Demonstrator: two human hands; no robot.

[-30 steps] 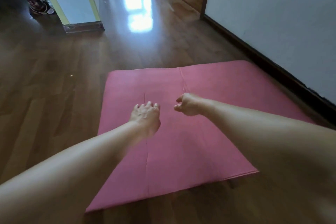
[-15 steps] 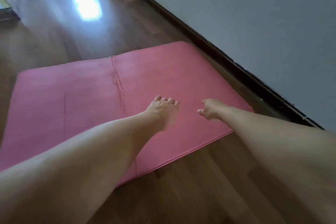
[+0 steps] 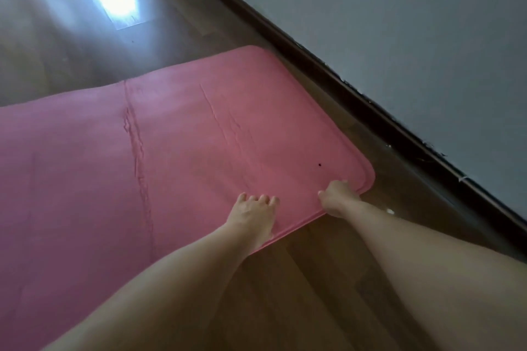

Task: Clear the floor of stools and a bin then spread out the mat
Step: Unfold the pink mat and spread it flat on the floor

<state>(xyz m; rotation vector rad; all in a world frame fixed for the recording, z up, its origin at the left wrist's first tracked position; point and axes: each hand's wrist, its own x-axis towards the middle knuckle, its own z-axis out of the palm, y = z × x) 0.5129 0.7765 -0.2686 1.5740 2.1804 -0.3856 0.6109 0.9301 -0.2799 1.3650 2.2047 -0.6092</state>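
There is one view only, from a camera worn on the head; it looks forward and steeply down over both bare forearms, close enough that they fill the lower frame; the picture is tilted, so the wall [image 3: 399, 37] and its dark skirting board [image 3: 328, 71] run slantwise from top centre to the right edge; the wooden floor [image 3: 71, 45] stretches off toward the upper left.

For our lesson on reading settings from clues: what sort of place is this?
Probably a room in a home: a wood-plank floor, a plain wall with a dark skirting board, and a pink mat spread out.
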